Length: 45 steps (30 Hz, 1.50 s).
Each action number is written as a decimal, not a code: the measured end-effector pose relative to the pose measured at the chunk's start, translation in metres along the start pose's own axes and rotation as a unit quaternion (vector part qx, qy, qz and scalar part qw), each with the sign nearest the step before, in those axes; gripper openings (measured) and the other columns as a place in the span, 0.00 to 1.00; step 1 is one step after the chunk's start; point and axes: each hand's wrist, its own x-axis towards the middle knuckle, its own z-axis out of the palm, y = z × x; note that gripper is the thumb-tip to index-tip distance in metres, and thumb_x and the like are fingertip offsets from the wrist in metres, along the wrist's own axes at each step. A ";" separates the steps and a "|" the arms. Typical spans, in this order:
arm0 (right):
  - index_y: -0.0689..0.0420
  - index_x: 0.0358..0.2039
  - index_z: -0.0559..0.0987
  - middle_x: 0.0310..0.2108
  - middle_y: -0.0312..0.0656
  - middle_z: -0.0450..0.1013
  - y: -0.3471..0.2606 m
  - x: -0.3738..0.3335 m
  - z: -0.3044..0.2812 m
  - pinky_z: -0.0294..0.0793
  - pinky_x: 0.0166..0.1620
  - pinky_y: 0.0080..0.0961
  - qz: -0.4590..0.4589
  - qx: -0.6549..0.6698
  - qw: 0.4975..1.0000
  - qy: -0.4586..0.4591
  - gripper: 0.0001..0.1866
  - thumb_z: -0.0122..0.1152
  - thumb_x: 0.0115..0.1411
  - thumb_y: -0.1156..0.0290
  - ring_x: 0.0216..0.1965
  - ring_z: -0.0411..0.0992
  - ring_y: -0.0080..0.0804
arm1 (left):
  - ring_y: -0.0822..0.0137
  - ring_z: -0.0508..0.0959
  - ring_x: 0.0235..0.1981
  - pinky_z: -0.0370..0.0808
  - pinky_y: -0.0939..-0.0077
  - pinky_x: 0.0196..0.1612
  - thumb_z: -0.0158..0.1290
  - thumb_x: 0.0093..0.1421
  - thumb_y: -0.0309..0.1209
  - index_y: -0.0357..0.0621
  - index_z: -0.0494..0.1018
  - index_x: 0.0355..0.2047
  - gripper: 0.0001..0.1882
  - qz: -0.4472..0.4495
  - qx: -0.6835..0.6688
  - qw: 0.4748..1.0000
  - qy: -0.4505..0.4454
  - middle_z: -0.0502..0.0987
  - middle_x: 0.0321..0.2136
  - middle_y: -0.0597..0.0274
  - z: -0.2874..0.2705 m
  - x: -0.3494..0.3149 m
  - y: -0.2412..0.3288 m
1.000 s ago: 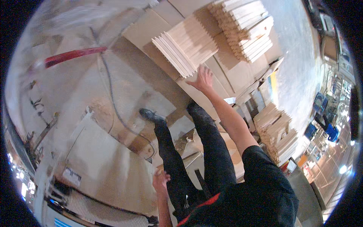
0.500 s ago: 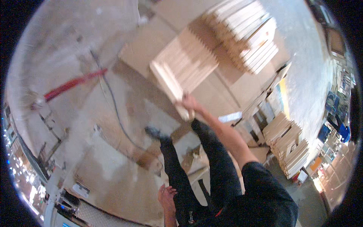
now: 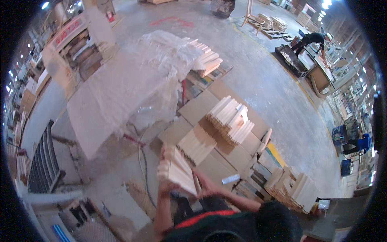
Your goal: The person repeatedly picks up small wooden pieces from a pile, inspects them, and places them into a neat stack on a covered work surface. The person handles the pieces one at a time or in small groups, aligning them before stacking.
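Observation:
A bundle of pale wooden slats (image 3: 178,171) is up in front of my body, clear of the pallet. My left hand (image 3: 166,185) is closed round its left end, partly hidden by the wood. My right hand (image 3: 204,184) grips the other end, fingers pressed along the side. Just beyond the bundle lies a flat layer of similar slats (image 3: 196,144) on cardboard (image 3: 201,107). Farther back on the same cardboard sits a higher stack of slats (image 3: 229,121).
Right of me stands another pile of wooden pieces (image 3: 292,187). Plastic sheeting (image 3: 133,86) drapes over a load at the far left. A hose (image 3: 143,169) runs along the floor nearby. A co-worker (image 3: 312,42) bends over a table in the distance at right.
The slats under my right hand have come up off the layer toward me. My left hand, free near my thigh before, now holds them too. My view has tilted up.

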 end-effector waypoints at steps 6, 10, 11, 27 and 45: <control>0.59 0.65 0.49 0.63 0.52 0.54 -0.111 0.112 -0.008 0.49 0.66 0.41 -0.164 -0.054 0.985 0.000 0.67 0.81 0.28 0.57 0.65 0.50 0.48 | 0.57 0.65 0.56 0.63 0.56 0.57 0.68 0.37 0.51 0.46 0.43 0.66 0.62 0.172 0.154 0.964 -0.135 0.61 0.56 0.51 0.063 -0.009 0.134; 0.59 0.65 0.49 0.62 0.53 0.54 -0.159 0.140 0.001 0.51 0.65 0.42 -0.187 0.008 0.981 -0.055 0.68 0.82 0.26 0.55 0.64 0.51 0.51 | 0.56 0.66 0.54 0.64 0.56 0.56 0.67 0.38 0.49 0.47 0.44 0.66 0.60 0.255 0.186 0.934 -0.171 0.63 0.54 0.49 0.079 -0.033 0.183; 0.59 0.65 0.50 0.62 0.54 0.54 -0.169 0.142 0.004 0.52 0.65 0.43 -0.177 0.026 0.981 -0.075 0.68 0.82 0.26 0.55 0.64 0.51 0.52 | 0.56 0.66 0.54 0.64 0.56 0.56 0.67 0.39 0.48 0.47 0.44 0.66 0.60 0.271 0.195 0.927 -0.172 0.63 0.54 0.48 0.081 -0.040 0.190; 0.60 0.65 0.50 0.64 0.56 0.51 -0.197 0.152 0.042 0.51 0.65 0.42 -0.277 -0.019 0.950 -0.144 0.68 0.82 0.26 0.53 0.65 0.50 0.53 | 0.53 0.71 0.50 0.70 0.55 0.52 0.66 0.44 0.42 0.50 0.45 0.65 0.53 0.498 0.242 0.830 -0.065 0.68 0.48 0.41 0.078 -0.090 0.217; 0.68 0.64 0.48 0.60 0.59 0.54 -0.229 0.101 0.172 0.52 0.63 0.45 -0.318 -0.162 0.890 -0.283 0.67 0.76 0.30 0.50 0.61 0.53 0.57 | 0.49 0.67 0.54 0.63 0.53 0.58 0.47 0.53 0.61 0.45 0.48 0.65 0.47 0.560 -0.077 0.816 0.117 0.63 0.54 0.42 -0.068 -0.215 0.232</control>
